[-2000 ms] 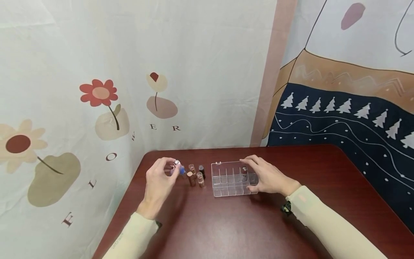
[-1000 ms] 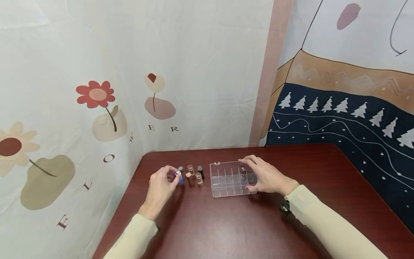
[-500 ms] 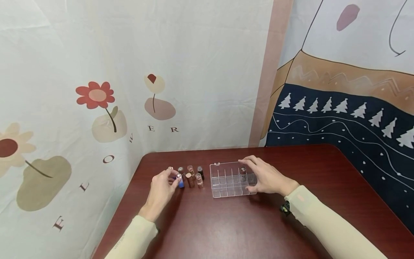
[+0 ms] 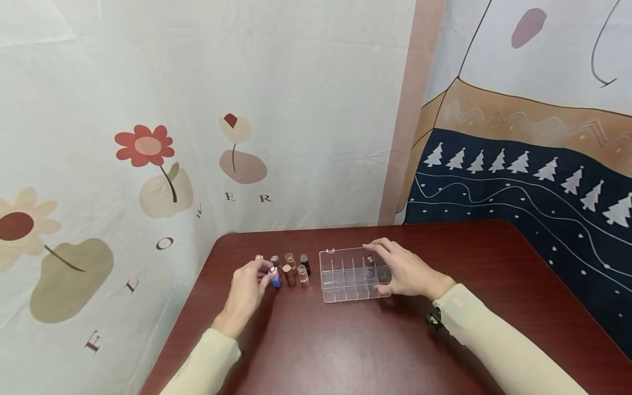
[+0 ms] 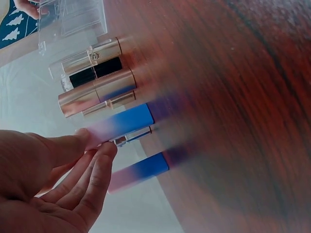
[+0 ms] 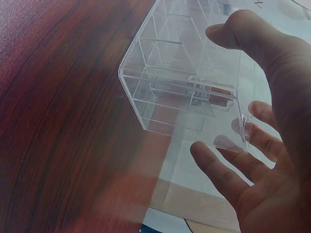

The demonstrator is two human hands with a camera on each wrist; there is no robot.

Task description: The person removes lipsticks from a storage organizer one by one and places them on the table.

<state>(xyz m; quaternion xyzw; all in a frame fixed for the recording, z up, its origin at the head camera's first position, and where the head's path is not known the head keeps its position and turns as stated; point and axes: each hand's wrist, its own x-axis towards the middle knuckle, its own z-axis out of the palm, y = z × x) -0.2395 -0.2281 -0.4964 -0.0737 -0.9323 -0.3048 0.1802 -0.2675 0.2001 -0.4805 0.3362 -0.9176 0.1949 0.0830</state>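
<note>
My left hand (image 4: 247, 282) pinches the upper part of a blue-to-pink lipstick tube (image 5: 129, 121) between thumb and fingers. The tube stands upright, its blue base right at the tabletop. Beside it are a rose-gold lipstick (image 4: 288, 276), a clear-capped one (image 4: 303, 276), a black one (image 4: 305, 264) and others behind. A second blue-to-pink tube (image 5: 146, 172) stands beyond my fingers in the left wrist view. My right hand (image 4: 407, 269) spans the right end of a clear divided box (image 4: 340, 299), thumb in front, fingers behind. One dark lipstick (image 4: 370, 263) stands in a back compartment.
The dark red wooden table (image 4: 316, 340) has its back edge close behind the lipsticks and box. A printed cloth (image 4: 316, 137) hangs behind the table and along its left side, with a navy tree-patterned part at the right.
My left hand has brought the blue-to-pink tube down and toward me, from behind the group to its front left. My right hand and the box stay in place.
</note>
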